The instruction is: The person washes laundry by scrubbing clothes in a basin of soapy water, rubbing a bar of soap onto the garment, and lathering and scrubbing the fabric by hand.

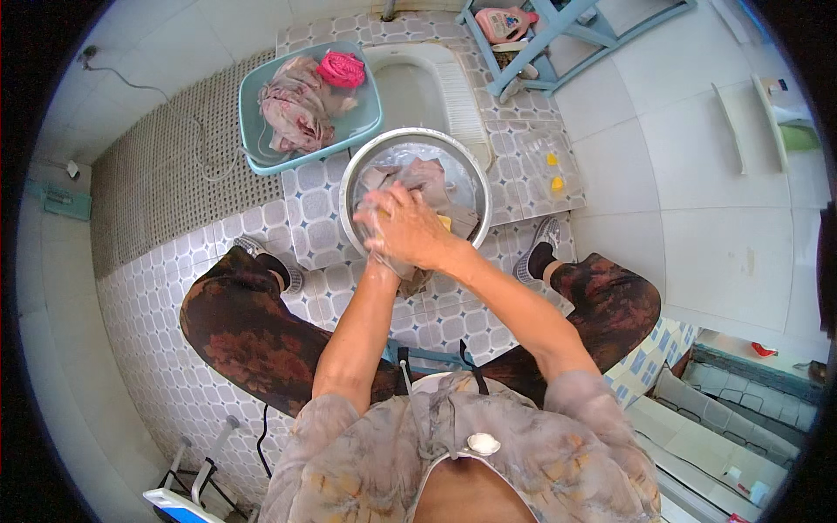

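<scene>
Before me a round metal basin (484,171) holds greyish-pink wet cloth (425,178) in sudsy water. Both hands are at its near left part. My right hand (415,229) lies over my left hand (382,245) with its fingers spread and blurred, pressing on the cloth. Most of my left hand is hidden beneath it, with cloth around its wrist, so its fingers cannot be made out. Cloth also hangs over the basin's near rim. A yellow block (444,222), perhaps soap, shows beside my right hand.
A light-blue plastic tub (245,124) with patterned cloth and a bright pink bundle (341,69) stands at the back left, beside a squat toilet (451,85). At the back right, a blue rack (562,46) holds a pink bottle (503,25). Two yellow pieces (556,184) lie right of the basin.
</scene>
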### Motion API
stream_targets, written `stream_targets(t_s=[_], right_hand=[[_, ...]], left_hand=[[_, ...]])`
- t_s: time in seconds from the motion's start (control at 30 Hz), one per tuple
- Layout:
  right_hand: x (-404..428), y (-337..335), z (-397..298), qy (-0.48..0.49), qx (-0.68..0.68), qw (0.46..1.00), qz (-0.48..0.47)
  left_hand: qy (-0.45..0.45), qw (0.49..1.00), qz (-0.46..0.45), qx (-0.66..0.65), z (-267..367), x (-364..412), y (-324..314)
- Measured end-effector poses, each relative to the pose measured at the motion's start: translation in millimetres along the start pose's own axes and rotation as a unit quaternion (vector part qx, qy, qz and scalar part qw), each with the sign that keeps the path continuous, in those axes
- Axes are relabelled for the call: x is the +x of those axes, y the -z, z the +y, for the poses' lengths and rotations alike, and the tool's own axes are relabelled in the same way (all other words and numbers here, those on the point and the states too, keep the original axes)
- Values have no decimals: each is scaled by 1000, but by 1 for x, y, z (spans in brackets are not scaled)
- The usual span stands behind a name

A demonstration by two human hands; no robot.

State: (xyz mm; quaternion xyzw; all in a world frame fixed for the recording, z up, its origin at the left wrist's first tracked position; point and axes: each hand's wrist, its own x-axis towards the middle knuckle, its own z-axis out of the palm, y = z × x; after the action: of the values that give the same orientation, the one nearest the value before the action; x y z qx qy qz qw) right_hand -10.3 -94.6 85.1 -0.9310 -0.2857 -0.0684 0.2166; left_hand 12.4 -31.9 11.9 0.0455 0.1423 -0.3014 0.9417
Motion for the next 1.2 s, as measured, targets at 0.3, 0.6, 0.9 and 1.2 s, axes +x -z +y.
stream_targets(t_s=[0.3, 0.6, 0.9, 1.2], right_hand=[[15, -10, 94, -355, -79, 930, 42], [-7, -14, -11, -187, -47, 981, -5], [-1, -1, 69, -284, 84, 953, -63], [-44, -63, 83, -418, 526, 737, 78]], left_hand=[[25, 994, 111, 5, -18, 8, 13], [42, 988, 147, -25, -18, 18, 19], [98, 991, 68, 59, -14, 24, 25], [-84, 905, 162, 385, -15, 13, 0]])
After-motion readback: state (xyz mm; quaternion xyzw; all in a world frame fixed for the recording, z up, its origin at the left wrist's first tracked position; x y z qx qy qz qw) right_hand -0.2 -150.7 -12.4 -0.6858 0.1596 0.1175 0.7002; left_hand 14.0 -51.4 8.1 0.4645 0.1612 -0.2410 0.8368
